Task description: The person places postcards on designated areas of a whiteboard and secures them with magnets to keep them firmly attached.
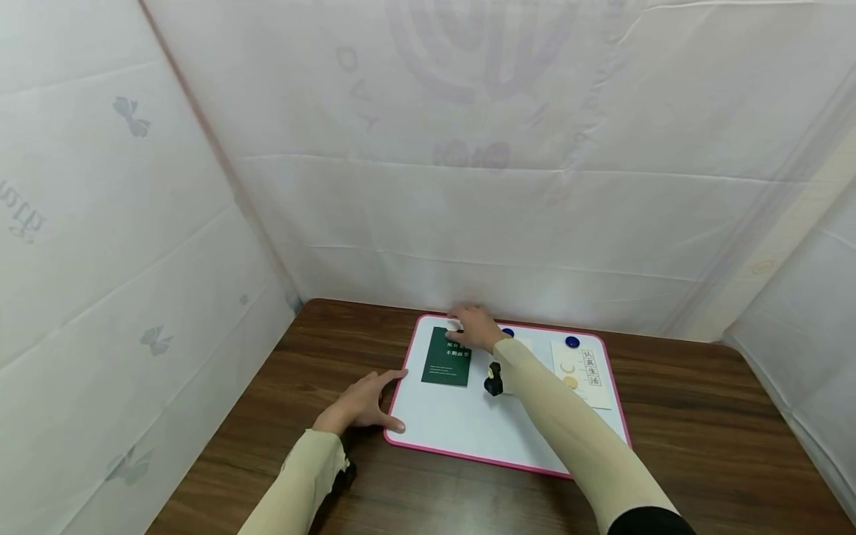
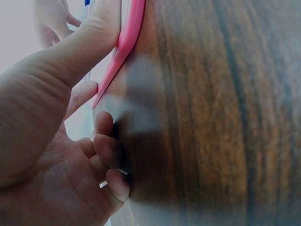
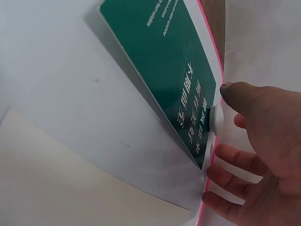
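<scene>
A whiteboard (image 1: 455, 423) with a pink rim lies on the wooden table. On its upper left is a green card (image 1: 441, 368) with white lettering. A white round magnet (image 3: 217, 120) sits at the card's top edge in the right wrist view. My right hand (image 1: 476, 328) reaches over that end, thumb and fingers spread around the magnet and near the board's far rim. My left hand (image 1: 361, 401) is at the board's left side, with thumb and index finger spread along the pink rim (image 2: 127, 42). Its other fingers are loosely bent beside the table surface.
A cream card (image 1: 578, 375) with printed characters is on the board's right, below a blue magnet (image 1: 572, 342). Another blue magnet (image 1: 508, 332) shows beside the right wrist, over a card mostly behind the forearm. White sheeting (image 1: 468, 223) hangs behind the table (image 1: 267, 446) and along its sides.
</scene>
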{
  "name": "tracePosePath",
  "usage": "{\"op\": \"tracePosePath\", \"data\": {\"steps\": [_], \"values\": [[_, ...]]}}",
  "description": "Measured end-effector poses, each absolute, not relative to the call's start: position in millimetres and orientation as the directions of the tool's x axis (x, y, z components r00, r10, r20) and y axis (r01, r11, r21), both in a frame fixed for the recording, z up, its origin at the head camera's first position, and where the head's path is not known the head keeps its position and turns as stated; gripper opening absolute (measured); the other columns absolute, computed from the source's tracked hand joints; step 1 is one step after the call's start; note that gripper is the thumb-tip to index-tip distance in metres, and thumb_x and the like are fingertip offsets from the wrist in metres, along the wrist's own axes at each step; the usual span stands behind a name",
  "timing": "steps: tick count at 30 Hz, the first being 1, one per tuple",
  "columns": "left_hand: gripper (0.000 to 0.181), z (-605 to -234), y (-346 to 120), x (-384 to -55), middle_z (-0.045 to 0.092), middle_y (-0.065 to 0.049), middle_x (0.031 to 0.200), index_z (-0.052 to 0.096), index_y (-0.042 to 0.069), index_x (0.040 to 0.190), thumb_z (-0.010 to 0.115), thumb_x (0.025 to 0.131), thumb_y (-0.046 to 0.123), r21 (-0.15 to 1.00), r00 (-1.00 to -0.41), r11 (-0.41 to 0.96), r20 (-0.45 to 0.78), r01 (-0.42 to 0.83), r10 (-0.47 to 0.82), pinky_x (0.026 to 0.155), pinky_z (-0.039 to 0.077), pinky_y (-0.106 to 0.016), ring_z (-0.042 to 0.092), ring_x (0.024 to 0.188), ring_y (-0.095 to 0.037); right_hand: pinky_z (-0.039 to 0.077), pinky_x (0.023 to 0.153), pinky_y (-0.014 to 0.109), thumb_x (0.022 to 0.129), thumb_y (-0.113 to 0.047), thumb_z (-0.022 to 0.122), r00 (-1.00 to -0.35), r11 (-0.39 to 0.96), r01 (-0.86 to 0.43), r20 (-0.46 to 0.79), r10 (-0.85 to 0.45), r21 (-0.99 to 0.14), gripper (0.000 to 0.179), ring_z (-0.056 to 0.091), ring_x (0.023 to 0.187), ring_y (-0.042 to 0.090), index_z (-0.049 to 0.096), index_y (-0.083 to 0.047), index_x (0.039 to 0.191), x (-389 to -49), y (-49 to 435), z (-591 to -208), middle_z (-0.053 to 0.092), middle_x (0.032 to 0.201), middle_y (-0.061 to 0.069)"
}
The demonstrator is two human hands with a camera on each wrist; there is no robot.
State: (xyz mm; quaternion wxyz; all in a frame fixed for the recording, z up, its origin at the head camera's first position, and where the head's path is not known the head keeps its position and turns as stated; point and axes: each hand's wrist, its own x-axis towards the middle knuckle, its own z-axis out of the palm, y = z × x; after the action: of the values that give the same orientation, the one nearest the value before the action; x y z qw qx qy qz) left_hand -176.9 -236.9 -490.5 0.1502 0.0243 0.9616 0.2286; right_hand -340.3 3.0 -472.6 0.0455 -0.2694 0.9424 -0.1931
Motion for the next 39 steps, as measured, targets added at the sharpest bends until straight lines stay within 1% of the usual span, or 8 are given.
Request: {"op": "tracePosePath", "data": {"steps": [5, 13, 16, 19, 21, 24, 34, 39], "values": [[0.102, -492.0, -239.4, -176.6, 0.038, -0.021, 0.149, 0.038, 0.036, 0.146, 0.085, 0.058, 0.058, 0.446, -0.954, 0.895, -0.279, -0.023, 0.115, 0.099, 0.035, -0.069, 0.035, 0.136, -0.045, 0.039, 0.106, 0.048, 0.091, -0.038, 0.066, -0.842, 0.779, -0.508, 0.021, -0.539, -0.368, 0.052, 0.045, 0.127, 0.030, 0.053, -0.016, 0.136, -339.6, 3.3, -470.9, 0.052, 0.137, 0.009], [0.101, -489.4, -245.4, -172.8, 0.038, -0.022, 0.149, 0.038, 0.035, 0.146, 0.084, 0.059, 0.057, 0.447, -0.958, 0.894, -0.265, -0.022, 0.109, 0.098, 0.035, -0.069, 0.035, 0.136, -0.046, 0.040, 0.106, 0.048, 0.090, -0.039, 0.066, -0.812, 0.756, -0.556, 0.034, -0.582, -0.345, 0.053, 0.046, 0.128, 0.029, 0.052, -0.015, 0.137, -336.0, 1.2, -462.5, 0.051, 0.138, 0.009], [0.101, -488.4, -246.7, -172.5, 0.041, -0.021, 0.146, 0.039, 0.036, 0.146, 0.085, 0.058, 0.057, 0.451, -0.960, 0.893, -0.257, -0.014, 0.115, 0.097, 0.037, -0.068, 0.043, 0.129, -0.043, 0.039, 0.106, 0.047, 0.091, -0.039, 0.065, -0.809, 0.756, -0.562, 0.030, -0.588, -0.337, 0.053, 0.045, 0.128, 0.029, 0.051, -0.017, 0.137, -334.3, 1.0, -459.0, 0.050, 0.139, 0.009], [0.101, -488.0, -247.1, -173.0, 0.047, -0.019, 0.139, 0.039, 0.035, 0.145, 0.085, 0.058, 0.056, 0.451, -0.962, 0.893, -0.240, 0.008, 0.130, 0.094, 0.042, -0.064, 0.051, 0.116, -0.036, 0.039, 0.106, 0.048, 0.091, -0.039, 0.065, -0.812, 0.761, -0.558, 0.025, -0.584, -0.331, 0.053, 0.044, 0.128, 0.028, 0.050, -0.018, 0.138, -332.3, 1.7, -457.4, 0.050, 0.139, 0.009], [0.101, -488.2, -247.6, -173.4, 0.051, -0.016, 0.133, 0.040, 0.035, 0.145, 0.085, 0.058, 0.057, 0.447, -0.963, 0.894, -0.233, 0.020, 0.138, 0.093, 0.044, -0.061, 0.053, 0.109, -0.031, 0.039, 0.106, 0.048, 0.091, -0.039, 0.065, -0.814, 0.764, -0.555, 0.023, -0.581, -0.330, 0.054, 0.045, 0.128, 0.029, 0.050, -0.019, 0.139, -330.9, 2.3, -457.1, 0.050, 0.139, 0.009], [0.101, -489.0, -248.0, -174.2, 0.053, -0.014, 0.130, 0.040, 0.034, 0.145, 0.085, 0.057, 0.058, 0.444, -0.963, 0.896, -0.229, 0.028, 0.144, 0.092, 0.046, -0.059, 0.053, 0.105, -0.028, 0.039, 0.106, 0.048, 0.091, -0.039, 0.065, -0.814, 0.767, -0.555, 0.022, -0.580, -0.321, 0.054, 0.045, 0.127, 0.029, 0.050, -0.019, 0.139, -329.6, 3.1, -457.5, 0.050, 0.138, 0.010], [0.101, -487.8, -247.8, -175.5, 0.051, -0.016, 0.134, 0.040, 0.034, 0.145, 0.085, 0.058, 0.057, 0.441, -0.960, 0.897, -0.238, 0.029, 0.149, 0.093, 0.044, -0.061, 0.053, 0.109, -0.031, 0.039, 0.105, 0.049, 0.091, -0.043, 0.063, -0.813, 0.775, -0.559, 0.009, -0.582, -0.295, 0.054, 0.044, 0.128, 0.029, 0.049, -0.023, 0.139, -327.9, 6.0, -456.0, 0.049, 0.139, 0.008], [0.101, -485.8, -248.3, -174.4, 0.045, -0.020, 0.142, 0.040, 0.033, 0.146, 0.085, 0.059, 0.056, 0.445, -0.959, 0.895, -0.242, 0.022, 0.144, 0.095, 0.040, -0.066, 0.048, 0.123, -0.040, 0.040, 0.105, 0.050, 0.089, -0.049, 0.064, -0.812, 0.780, -0.560, -0.002, -0.584, -0.280, 0.058, 0.042, 0.130, 0.028, 0.047, -0.027, 0.140, -325.9, 9.2, -454.4, 0.046, 0.142, 0.006]]}}
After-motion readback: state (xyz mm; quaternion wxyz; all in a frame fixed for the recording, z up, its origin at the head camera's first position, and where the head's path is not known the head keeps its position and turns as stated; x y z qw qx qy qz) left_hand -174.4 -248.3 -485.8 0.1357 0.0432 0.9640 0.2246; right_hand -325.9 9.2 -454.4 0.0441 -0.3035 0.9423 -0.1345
